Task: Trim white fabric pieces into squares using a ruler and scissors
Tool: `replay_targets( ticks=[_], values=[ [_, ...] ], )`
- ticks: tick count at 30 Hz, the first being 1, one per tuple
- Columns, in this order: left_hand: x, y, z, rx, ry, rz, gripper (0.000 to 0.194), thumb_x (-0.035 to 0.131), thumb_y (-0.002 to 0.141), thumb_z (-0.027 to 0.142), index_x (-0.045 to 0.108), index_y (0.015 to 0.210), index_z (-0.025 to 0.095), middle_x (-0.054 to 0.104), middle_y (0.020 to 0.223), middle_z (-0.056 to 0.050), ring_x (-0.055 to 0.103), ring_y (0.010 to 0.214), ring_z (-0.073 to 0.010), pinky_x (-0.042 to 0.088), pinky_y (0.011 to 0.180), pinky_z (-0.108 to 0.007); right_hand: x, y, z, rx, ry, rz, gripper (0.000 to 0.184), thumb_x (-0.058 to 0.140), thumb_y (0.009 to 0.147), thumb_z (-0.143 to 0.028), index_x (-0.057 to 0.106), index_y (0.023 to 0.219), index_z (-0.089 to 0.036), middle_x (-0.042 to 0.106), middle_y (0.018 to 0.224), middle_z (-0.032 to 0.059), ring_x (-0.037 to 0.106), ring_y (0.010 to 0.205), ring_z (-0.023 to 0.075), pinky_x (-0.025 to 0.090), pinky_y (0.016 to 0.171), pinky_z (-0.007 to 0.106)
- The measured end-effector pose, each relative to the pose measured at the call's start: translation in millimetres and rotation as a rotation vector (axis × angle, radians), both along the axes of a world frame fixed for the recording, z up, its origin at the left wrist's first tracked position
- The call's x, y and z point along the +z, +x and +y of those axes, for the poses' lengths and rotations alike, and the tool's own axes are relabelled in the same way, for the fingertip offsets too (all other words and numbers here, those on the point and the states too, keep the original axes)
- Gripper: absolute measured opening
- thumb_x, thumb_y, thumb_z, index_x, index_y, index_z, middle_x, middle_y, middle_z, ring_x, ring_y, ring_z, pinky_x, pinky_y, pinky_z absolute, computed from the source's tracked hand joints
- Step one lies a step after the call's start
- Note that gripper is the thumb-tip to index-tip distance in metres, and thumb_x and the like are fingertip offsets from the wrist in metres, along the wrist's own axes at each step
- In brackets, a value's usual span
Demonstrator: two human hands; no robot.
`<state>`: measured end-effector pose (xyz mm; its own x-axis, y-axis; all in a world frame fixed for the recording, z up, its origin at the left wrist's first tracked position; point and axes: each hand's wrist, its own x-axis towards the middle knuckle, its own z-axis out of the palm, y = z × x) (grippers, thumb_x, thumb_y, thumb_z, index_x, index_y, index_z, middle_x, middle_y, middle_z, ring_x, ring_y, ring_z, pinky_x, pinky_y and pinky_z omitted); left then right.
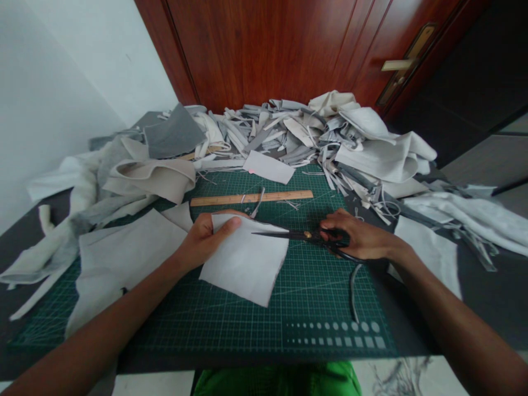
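My left hand [216,234] pinches a pale, roughly square piece of fabric [247,267] by its upper left corner, thumb on top. In my right hand [350,231] is a pair of black scissors [307,235], its handles gripped by the fingers. The scissor blades point left and lie at the fabric's upper right edge, one of them across its face. Both hands are over a green cutting mat [198,324]. Just beyond the fabric, a wooden ruler [284,195] lies on the mat with thin offcuts on and beside it.
A white rectangular card or cloth piece [269,166] lies at the mat's far edge. Behind it spreads a heap of grey and white scraps [264,129]. More fabric [124,247] covers the left side, and another piece [431,250] lies at right. A grey strip [353,294] rests near my right forearm.
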<state>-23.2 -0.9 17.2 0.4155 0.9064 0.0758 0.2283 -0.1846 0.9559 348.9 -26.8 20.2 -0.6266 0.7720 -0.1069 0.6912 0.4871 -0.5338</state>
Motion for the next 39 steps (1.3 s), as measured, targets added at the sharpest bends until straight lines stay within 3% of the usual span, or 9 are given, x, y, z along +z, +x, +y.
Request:
replay_targets(
  ticks=[19,27,34,39],
  values=[
    [-0.4,-4.7,3.0,0.007,0.023,-0.009,0.036,0.064,0.097,0.048,0.079,0.105,0.017,0.079,0.088,-0.005,0.065,0.068,-0.0168,0.049,0.056,-0.023,-4.0,4.6,4.2,-0.008,0.164,-0.002,0.019,0.065,0.082,-0.025,0.054,0.067,-0.022,0.060,0.064,-0.0014,0.047,0.072,0.0184,0.034,0.072,0.033],
    [1.1,-5.8,3.0,-0.010,0.050,0.021,0.032,0.061,0.100,0.043,0.079,0.109,0.018,0.079,0.092,-0.003,0.067,0.073,-0.0159,0.049,0.059,-0.022,-4.4,5.7,4.9,-0.027,0.162,-0.011,0.022,0.064,0.080,-0.023,0.051,0.063,-0.022,0.060,0.061,-0.0008,0.047,0.074,0.0198,0.033,0.072,0.034],
    [4.1,-2.5,1.9,0.006,0.030,0.002,0.032,0.064,0.096,0.046,0.080,0.103,0.019,0.078,0.085,-0.004,0.065,0.066,-0.0150,0.047,0.053,-0.021,-3.9,6.8,8.6,0.000,0.150,0.026,0.037,0.060,0.087,-0.035,0.044,0.056,-0.022,0.053,0.051,-0.0034,0.041,0.062,0.0165,0.033,0.075,0.036],
    [3.9,-2.0,0.8,0.034,-0.004,0.003,0.032,0.065,0.094,0.048,0.082,0.101,0.023,0.078,0.084,-0.005,0.067,0.064,-0.0178,0.049,0.051,-0.023,-5.6,6.0,8.3,-0.110,0.207,0.064,0.040,0.061,0.089,-0.040,0.046,0.056,-0.023,0.054,0.053,-0.0011,0.045,0.065,0.0180,0.033,0.073,0.036]
  ],
)
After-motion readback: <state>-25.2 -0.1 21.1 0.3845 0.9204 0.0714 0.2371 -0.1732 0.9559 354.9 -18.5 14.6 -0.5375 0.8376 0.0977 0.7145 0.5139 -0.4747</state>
